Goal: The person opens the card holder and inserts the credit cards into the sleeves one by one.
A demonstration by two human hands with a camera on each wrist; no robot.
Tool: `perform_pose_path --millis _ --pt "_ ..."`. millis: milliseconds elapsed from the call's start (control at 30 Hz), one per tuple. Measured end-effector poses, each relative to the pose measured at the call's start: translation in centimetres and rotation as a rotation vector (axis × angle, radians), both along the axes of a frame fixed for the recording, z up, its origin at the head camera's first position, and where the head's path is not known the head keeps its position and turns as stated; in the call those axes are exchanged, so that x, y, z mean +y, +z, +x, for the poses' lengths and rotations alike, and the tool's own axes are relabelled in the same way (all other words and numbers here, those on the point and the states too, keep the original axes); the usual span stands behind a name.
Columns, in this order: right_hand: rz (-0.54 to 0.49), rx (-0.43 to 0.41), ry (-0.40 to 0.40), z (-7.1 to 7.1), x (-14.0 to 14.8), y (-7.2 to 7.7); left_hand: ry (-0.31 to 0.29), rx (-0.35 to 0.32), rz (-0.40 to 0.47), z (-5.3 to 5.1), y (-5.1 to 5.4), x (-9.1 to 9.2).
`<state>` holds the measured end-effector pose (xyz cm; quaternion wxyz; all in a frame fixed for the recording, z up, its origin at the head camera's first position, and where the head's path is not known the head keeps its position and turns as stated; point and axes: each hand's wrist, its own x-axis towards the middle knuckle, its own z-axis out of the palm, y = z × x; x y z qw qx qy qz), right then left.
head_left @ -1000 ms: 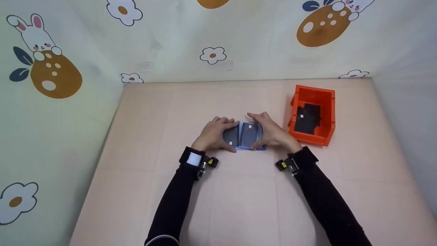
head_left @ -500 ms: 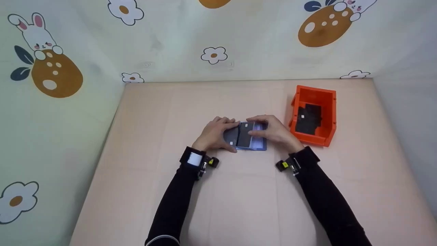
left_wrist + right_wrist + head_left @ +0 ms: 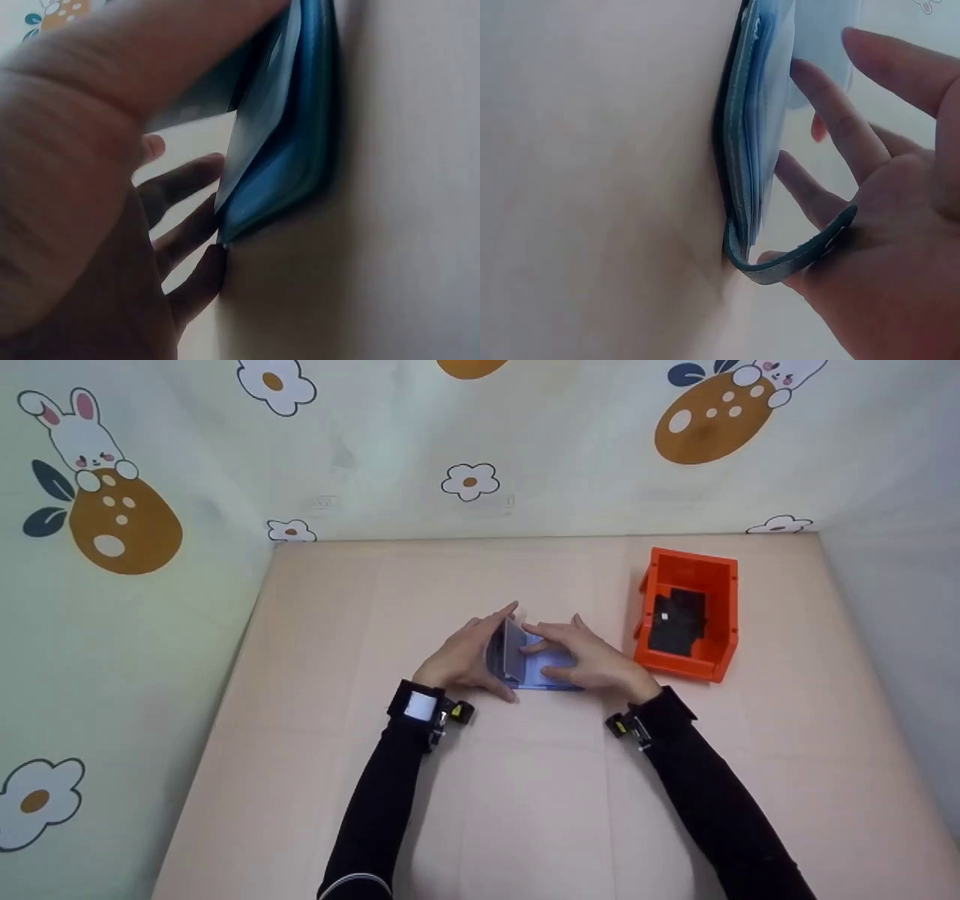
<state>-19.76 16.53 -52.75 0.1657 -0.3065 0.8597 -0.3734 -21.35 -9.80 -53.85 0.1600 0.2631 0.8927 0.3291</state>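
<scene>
A blue card holder (image 3: 559, 671) lies spread on the table, with a strap (image 3: 787, 262) visible in the right wrist view. One of its sleeves (image 3: 513, 651) stands nearly upright near the middle; the left side is partly hidden. My left hand (image 3: 465, 656) spans the left side, thumb over the near edge and forefinger past the far edge; in the left wrist view, other fingertips (image 3: 217, 206) touch its outer side. Over the right side, my right hand (image 3: 592, 656) is spread, with fingertips (image 3: 799, 71) at the clear sleeves (image 3: 769, 135) and the thumb apart.
An orange bin (image 3: 720, 622) stands to the right of the right hand. Black flat cards (image 3: 679, 622) lie inside it. A pale patterned cloth (image 3: 390, 472) hangs behind the table (image 3: 525, 810).
My right hand has turned the dark-card sleeve leftward, from lying flat to standing nearly upright, leaving the blue right side in view. The left thumb and forefinger have spread wider.
</scene>
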Motion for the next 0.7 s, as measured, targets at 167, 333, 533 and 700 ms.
perform_pose_path --millis 167,333,533,700 --pt "0.093 0.070 0.019 0.1 0.0 -0.2 -0.074 -0.011 0.073 -0.6 -0.1 -0.8" --pt "0.135 0.084 -0.015 0.0 0.3 0.0 -0.125 0.008 0.044 -0.9 -0.1 -1.2" --pt "0.230 0.080 -0.064 -0.1 1.0 0.9 -0.091 0.032 0.029 -1.1 -0.4 -1.3" --pt "0.298 0.083 -0.149 0.0 1.8 1.8 -0.083 0.032 0.011 -1.0 -0.4 -1.5"
